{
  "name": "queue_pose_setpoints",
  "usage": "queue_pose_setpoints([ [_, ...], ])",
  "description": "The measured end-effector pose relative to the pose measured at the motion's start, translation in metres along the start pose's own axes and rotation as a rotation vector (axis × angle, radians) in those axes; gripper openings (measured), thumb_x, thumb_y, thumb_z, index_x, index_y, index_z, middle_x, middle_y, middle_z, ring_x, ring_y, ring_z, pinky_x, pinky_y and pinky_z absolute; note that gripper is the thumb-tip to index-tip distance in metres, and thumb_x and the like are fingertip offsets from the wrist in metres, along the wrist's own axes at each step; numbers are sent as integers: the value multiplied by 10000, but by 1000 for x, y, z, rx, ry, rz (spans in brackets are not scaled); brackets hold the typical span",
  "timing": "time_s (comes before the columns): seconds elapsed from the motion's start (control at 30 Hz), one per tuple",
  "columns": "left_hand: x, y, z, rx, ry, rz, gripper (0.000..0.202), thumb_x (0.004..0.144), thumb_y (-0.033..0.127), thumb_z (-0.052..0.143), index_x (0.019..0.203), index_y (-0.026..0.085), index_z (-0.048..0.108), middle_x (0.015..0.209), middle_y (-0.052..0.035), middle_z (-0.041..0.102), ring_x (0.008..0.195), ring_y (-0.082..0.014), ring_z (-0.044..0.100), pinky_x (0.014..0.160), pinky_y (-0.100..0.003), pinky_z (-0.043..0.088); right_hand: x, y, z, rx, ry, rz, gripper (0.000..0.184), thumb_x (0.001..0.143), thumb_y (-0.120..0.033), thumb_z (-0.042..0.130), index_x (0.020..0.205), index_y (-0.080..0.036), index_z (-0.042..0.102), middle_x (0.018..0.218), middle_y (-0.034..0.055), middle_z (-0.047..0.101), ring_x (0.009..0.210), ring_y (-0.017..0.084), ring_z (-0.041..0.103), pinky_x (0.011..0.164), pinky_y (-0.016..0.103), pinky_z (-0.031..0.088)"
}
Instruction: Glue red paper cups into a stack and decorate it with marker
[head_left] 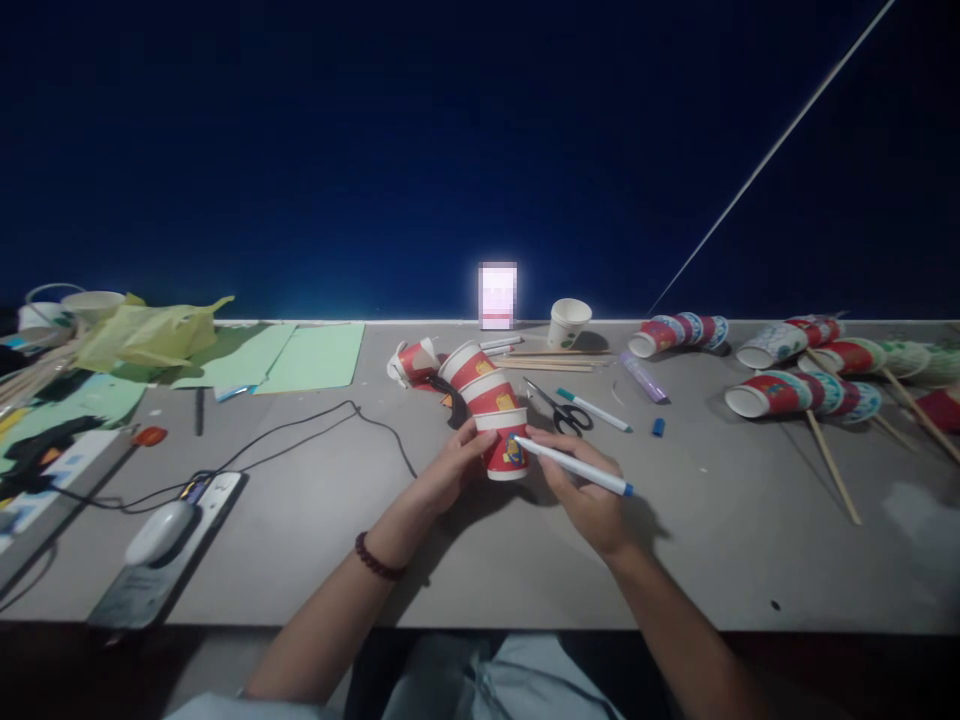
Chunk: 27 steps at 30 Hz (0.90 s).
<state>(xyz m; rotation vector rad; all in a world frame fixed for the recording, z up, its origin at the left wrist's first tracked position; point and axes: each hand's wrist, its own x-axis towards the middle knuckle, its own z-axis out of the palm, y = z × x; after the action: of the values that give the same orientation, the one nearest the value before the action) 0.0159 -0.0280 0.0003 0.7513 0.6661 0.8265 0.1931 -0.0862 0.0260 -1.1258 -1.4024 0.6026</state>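
Note:
My left hand (454,462) is closed around the side of a curved chain of red and white paper cups (495,400), joined one into another. In my right hand (589,490) is a white marker with a blue end (581,468). Its tip meets the wall of the nearest cup, at a small blue and yellow drawing or print. Just beyond the hands lie black-handled scissors (566,412) and a teal-capped marker (594,410). A loose blue cap (658,428) sits to the right. Behind the cup chain is a cut, crumpled red and white cup (415,362).
Several decorated cup chains (799,395) on sticks lie at the right. A white paper cup (569,322) stands at the back near wooden sticks (555,360). At left are green paper sheets (307,358), a yellow bag (154,335), a black cable (300,420) and a power strip (169,550).

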Motion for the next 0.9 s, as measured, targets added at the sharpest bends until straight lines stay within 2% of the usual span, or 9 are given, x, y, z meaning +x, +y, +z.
queue_pose_setpoints([
  [0.17, 1, 2, 1, 2, -4, -2, 500, 767, 399, 796, 1209, 202, 674, 1182, -114, 730, 1005, -268, 707, 828, -356, 554, 0, 1, 0, 5, -2, 2, 155, 856, -206, 645, 954, -236, 762, 1048, 61, 794, 970, 224, 763, 882, 331, 622],
  [0.37, 1, 1, 0, -7, -14, 22, 435, 795, 381, 774, 1180, 198, 688, 1147, -112, 744, 962, -260, 719, 813, -351, 551, -2, 6, 0, 21, -36, -4, 154, 870, -213, 644, 965, -243, 762, 1087, 67, 783, 1019, 239, 748, 918, 372, 608],
  [0.53, 1, 0, -1, -16, -29, 24, 441, 791, 373, 780, 1185, 196, 688, 1161, -120, 738, 984, -279, 715, 841, -372, 542, -1, 5, -1, 29, 7, 21, 145, 871, -228, 651, 970, -251, 755, 1050, 55, 792, 980, 233, 756, 899, 368, 613],
  [0.9, 0, 4, 3, -11, -32, 27, 426, 836, 426, 713, 1171, 163, 702, 1151, -120, 741, 1019, -273, 700, 853, -350, 540, -5, 8, -5, 208, 14, 110, 124, 913, -304, 616, 988, -260, 705, 1078, 50, 776, 1015, 234, 731, 889, 370, 595],
])
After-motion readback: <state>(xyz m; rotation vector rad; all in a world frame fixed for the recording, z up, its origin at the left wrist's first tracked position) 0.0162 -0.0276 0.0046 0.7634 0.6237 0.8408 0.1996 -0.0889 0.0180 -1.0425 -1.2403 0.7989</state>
